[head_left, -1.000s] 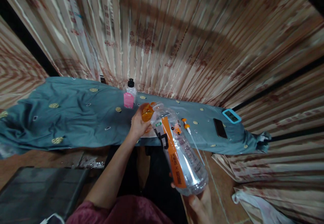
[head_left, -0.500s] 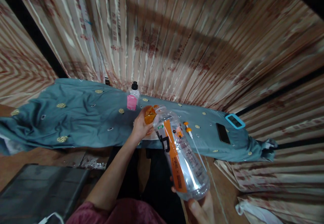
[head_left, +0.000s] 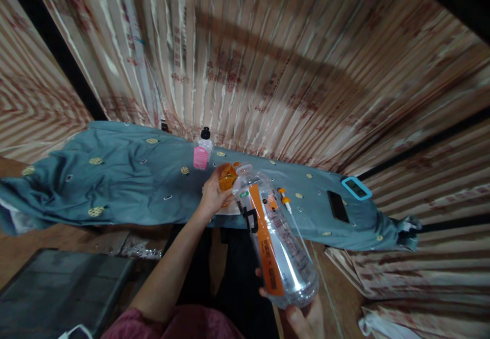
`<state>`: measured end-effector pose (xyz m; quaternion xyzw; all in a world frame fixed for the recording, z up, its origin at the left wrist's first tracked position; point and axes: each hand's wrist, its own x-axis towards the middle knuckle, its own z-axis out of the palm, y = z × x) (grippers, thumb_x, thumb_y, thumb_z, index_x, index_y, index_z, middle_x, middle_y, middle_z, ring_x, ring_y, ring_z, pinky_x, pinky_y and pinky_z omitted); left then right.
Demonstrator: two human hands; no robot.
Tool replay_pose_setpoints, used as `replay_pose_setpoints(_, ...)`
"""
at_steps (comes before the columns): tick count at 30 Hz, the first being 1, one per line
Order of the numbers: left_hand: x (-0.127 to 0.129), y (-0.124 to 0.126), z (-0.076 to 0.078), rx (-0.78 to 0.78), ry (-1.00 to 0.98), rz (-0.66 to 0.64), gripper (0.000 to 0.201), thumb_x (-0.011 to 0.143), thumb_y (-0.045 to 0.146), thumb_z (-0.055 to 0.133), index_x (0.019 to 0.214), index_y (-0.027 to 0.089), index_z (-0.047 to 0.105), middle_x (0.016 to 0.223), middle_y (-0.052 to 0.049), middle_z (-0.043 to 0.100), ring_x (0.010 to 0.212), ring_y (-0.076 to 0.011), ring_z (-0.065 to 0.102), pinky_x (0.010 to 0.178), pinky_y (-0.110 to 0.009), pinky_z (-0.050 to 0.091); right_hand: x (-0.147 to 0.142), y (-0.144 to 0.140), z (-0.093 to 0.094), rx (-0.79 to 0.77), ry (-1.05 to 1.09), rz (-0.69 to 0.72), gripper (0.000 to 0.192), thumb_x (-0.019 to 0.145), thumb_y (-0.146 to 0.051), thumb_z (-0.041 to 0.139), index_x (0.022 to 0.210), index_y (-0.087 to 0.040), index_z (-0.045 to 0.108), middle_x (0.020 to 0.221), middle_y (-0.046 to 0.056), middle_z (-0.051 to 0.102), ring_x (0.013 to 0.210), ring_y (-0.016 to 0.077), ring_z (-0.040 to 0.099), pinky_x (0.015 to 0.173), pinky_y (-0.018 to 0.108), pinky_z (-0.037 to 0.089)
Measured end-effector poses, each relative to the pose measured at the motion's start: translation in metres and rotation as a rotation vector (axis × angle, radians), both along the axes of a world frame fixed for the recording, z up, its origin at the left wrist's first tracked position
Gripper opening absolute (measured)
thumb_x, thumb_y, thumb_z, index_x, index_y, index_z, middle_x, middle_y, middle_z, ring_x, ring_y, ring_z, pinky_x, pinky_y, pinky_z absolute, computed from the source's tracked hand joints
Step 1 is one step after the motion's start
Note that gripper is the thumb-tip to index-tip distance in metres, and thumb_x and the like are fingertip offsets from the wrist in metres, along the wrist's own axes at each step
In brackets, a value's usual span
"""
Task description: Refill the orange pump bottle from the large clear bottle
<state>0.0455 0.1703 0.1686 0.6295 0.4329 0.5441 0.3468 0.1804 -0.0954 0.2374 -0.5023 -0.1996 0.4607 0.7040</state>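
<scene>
My left hand (head_left: 214, 194) is closed around a small see-through orange bottle (head_left: 227, 177). In my right hand (head_left: 305, 320) is a large clear plastic bottle (head_left: 289, 249) with an orange label, gripped near its base. That bottle lies tilted, its neck against the top of the orange one. Whether liquid passes between them I cannot tell. Just right of the clear bottle, an orange and white pump head (head_left: 284, 199) with a long thin tube rests on the cloth. Behind my left hand stands a squeeze bottle (head_left: 201, 156) with a pink label and black cap.
A green patterned cloth (head_left: 126, 175) covers the narrow table. Toward its right end lie a black phone (head_left: 338, 207) and a blue-framed digital timer (head_left: 357, 188). Striped curtains (head_left: 268, 63) hang close behind. A dark box (head_left: 65, 288) sits low on the left.
Both hands keep their hold and the two bottles stay together mouth to mouth. The whole view has shifted very slightly; nothing else visibly differs.
</scene>
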Motion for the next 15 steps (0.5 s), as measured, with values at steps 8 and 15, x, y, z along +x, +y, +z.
replay_pose_setpoints(8,-0.003,-0.004,0.022,-0.028,0.021,-0.027,0.063,0.074,0.041,0.081,0.131,0.020,0.062,0.123,-0.012,0.079,0.114,-0.0311,0.077,0.102,-0.043,0.061,-0.004,0.006,0.006,-0.036,0.017,-0.024,0.070,0.053,-0.051,0.103,0.110,-0.024,0.074,0.100,0.010,0.086,0.089,0.0276,0.084,0.072,0.030,0.068)
replay_pose_setpoints(15,-0.005,-0.003,0.029,-0.047,0.066,-0.026,0.057,0.073,0.041,0.079,0.123,0.019,0.064,0.119,-0.010,0.079,0.109,-0.0300,0.078,0.099,-0.041,0.061,-0.001,0.004,-0.001,-0.072,0.012,-0.053,0.076,0.049,-0.054,0.104,0.111,-0.024,0.071,0.095,0.011,0.086,0.089,0.0298,0.084,0.074,0.032,0.068)
